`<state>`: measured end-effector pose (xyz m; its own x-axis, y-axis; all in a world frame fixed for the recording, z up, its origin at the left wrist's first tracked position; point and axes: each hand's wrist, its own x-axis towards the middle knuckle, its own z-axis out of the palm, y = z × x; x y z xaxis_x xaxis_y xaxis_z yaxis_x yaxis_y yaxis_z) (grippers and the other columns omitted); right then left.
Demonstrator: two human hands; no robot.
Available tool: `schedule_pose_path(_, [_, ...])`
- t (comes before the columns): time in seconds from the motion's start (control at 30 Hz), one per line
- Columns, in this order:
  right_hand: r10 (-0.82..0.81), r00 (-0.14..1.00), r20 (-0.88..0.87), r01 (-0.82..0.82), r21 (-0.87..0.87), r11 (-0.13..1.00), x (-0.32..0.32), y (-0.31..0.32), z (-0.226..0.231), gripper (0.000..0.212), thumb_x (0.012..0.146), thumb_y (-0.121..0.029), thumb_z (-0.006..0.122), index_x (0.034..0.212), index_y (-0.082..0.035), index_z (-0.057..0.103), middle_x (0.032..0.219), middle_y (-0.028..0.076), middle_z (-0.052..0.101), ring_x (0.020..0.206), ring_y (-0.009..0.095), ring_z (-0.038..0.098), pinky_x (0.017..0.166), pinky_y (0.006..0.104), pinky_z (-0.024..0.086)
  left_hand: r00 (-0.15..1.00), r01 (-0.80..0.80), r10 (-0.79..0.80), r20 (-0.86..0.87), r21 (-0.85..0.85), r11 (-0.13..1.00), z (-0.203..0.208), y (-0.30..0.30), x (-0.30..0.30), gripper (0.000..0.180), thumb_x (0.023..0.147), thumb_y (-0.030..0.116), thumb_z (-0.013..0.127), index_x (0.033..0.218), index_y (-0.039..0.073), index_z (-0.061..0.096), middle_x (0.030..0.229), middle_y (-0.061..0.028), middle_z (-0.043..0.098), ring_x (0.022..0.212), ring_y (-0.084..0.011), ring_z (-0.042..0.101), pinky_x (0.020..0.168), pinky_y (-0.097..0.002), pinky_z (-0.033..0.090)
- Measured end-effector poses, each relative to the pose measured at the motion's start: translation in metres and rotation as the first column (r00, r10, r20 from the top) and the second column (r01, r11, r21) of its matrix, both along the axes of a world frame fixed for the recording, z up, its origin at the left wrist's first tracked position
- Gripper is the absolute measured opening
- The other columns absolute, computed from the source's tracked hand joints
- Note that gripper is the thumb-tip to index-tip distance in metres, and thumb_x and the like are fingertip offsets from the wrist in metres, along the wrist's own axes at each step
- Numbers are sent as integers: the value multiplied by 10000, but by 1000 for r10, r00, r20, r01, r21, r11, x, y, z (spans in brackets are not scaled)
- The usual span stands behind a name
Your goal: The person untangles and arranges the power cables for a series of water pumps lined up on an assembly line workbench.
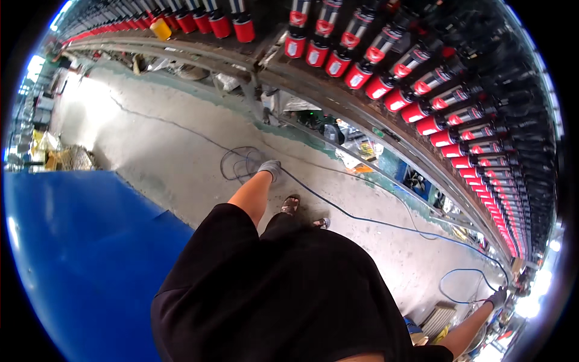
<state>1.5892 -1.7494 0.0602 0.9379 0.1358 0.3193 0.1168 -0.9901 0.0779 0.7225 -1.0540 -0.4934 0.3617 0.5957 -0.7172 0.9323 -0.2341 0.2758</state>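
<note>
A thin blue hose [356, 216] runs across the walkway between my two arms. My left hand [270, 169], in a grey glove, is closed around it, and loose loops of hose [241, 164] hang beside that hand. Stretched far out to the right, my gloved right hand [497, 297] is closed where another loop of the hose [443, 283] meets it. This hand is small near the picture's rim, and its fingertips are hard to make out.
A long metal bench [338, 96] carries rows of red-and-black cylindrical units [356, 73]. Bags and parts lie on its lower shelf [362, 148]. A large blue panel [90, 253] stands at left. Thin cable trails over the concrete floor [163, 151]; boxes [437, 320] sit at lower right.
</note>
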Motion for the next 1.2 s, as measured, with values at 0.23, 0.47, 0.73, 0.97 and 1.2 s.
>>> schedule_pose_path(0.23, [-36, 997, 66, -51, 944, 326, -60, -126, -155, 335, 973, -249, 602, 1280, -131, 662, 1163, 100, 675, 762, 166, 574, 610, 344, 461, 952, -106, 125, 278, -82, 991, 61, -10, 95, 375, 1001, 267, 479, 1285, 109, 665, 1249, -212, 685, 1106, -388, 669, 930, -498, 512])
schedule_pose_path(0.47, [-42, 965, -260, 262, 940, 218, -180, -133, -249, 234, 976, -282, 687, 1137, -114, 721, 768, 41, 713, 457, 114, 475, 402, 302, 355, 901, -246, 306, 307, -221, 944, 111, -39, 232, 313, 1011, 249, 492, 1281, 152, 613, 765, -131, 661, 577, -259, 646, 461, -424, 486])
schedule_pose_path(0.73, [434, 787, -438, 426, 895, 131, -239, -126, -257, 491, 939, -131, 670, 1425, -150, 603, 717, -33, 573, 490, 71, 413, 459, 248, 331, 481, 310, -434, 762, 315, 897, 188, -205, 556, 575, 970, 414, 573, 1366, -4, 562, 1236, -254, 662, 1137, -347, 644, 956, -441, 501])
schedule_pose_path(0.97, [760, 634, -140, 111, 990, 90, -201, -39, -216, 659, 936, -187, 752, 1521, -111, 458, 848, -50, 571, 619, 36, 440, 550, 216, 392, 564, 579, -70, 823, -333, 745, 457, -497, 704, 330, 1003, 309, 563, 1182, 62, 689, 1048, -107, 723, 793, -198, 662, 722, -346, 550])
schedule_pose_path(1.2, [805, 540, -245, 242, 962, 130, -173, -5, -178, 310, 986, -310, 706, 1172, -64, 734, 692, -64, 557, 583, 31, 451, 529, 223, 348, 484, 633, 44, 874, -384, 672, 493, -540, 729, 240, 1031, 250, 610, 1135, 40, 658, 924, -120, 739, 672, -219, 728, 565, -338, 603])
